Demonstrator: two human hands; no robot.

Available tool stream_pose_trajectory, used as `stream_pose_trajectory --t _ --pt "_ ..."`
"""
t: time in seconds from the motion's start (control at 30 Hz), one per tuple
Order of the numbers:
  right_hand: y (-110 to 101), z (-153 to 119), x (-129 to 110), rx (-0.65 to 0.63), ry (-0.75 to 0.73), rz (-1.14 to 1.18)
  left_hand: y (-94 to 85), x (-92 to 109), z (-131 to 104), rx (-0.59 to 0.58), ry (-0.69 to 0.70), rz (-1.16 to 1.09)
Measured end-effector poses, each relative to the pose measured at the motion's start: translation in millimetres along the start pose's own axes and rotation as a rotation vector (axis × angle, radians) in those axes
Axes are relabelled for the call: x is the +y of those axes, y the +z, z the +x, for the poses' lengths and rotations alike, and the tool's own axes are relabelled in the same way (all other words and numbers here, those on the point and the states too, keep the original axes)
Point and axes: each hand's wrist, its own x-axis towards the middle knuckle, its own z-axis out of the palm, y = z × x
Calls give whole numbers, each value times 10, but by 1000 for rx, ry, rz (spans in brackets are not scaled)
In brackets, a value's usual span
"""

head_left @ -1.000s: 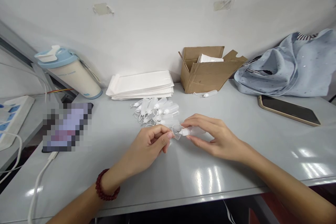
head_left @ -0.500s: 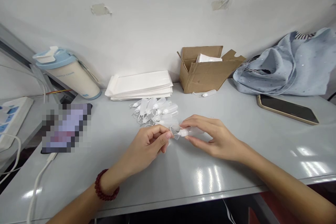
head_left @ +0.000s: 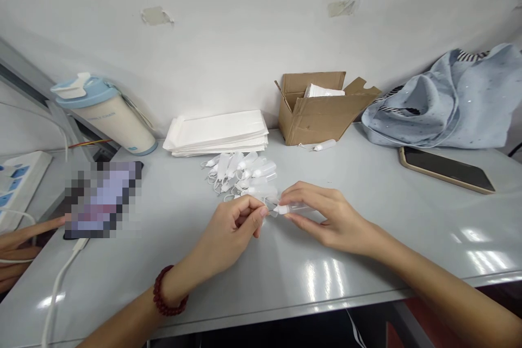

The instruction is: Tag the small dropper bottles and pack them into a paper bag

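Note:
Between thumb and fingers, my right hand (head_left: pixel 326 212) holds a small clear bottle (head_left: pixel 299 207) with a white cap, lying sideways with its tip toward the left. My left hand (head_left: pixel 234 228) is pinched closed at that tip, on a thin piece that is too small to make out clearly. Just behind my hands lies a pile of similar clear bottles (head_left: pixel 238 173) with white caps and looped strings. One more small bottle (head_left: pixel 325 145) rests in front of the cardboard box.
Behind the pile are stacked white envelopes (head_left: pixel 216 130). An open cardboard box (head_left: pixel 316 119), a blue bag (head_left: pixel 444 106) and a phone (head_left: pixel 446 168) stand or lie to the right. At left are a tumbler (head_left: pixel 114 119), a blurred phone (head_left: pixel 101 201) and another person's hand (head_left: pixel 28 242).
Another person's hand has come into view at the left edge, reaching to the blurred phone. My right hand and the bottle have shifted slightly left, closer to my left fingertips.

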Motion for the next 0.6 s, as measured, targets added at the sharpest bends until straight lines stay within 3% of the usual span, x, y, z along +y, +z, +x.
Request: stream_pose_trajectory --t 0.6 --pt "187 -27 19 81 -57 65 104 -38 -49 51 118 98"
